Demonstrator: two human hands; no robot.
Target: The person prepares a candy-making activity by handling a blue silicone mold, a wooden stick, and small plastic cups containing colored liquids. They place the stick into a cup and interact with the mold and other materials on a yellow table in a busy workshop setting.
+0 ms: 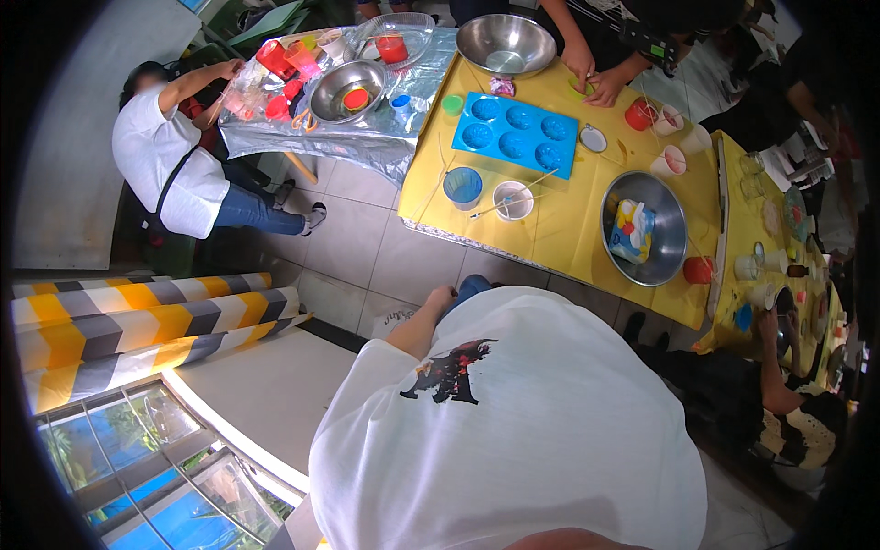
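My left hand [442, 297] hangs low by my jeans-clad leg [473, 286], in front of the yellow-covered table [559, 249]. Its fingers are too small and turned away to show whether they hold anything. Beside that forearm, a pale bag with dark lettering [392, 318] shows partly. My right hand is out of view. On the table's near side stand a blue cup [463, 186] and a white cup [512, 201] with sticks across it. Behind them lies a blue six-cavity mold [516, 135]. A steel bowl [644, 229] to the right holds a colourful packet [632, 231].
Another person's hands [594, 82] work over a small green thing at the table's far side, near a steel basin [506, 44]. At left, a person in white [174, 147] reaches to a silver-covered table [367, 142]. Patterned rolls [156, 321] lie above the window [156, 458].
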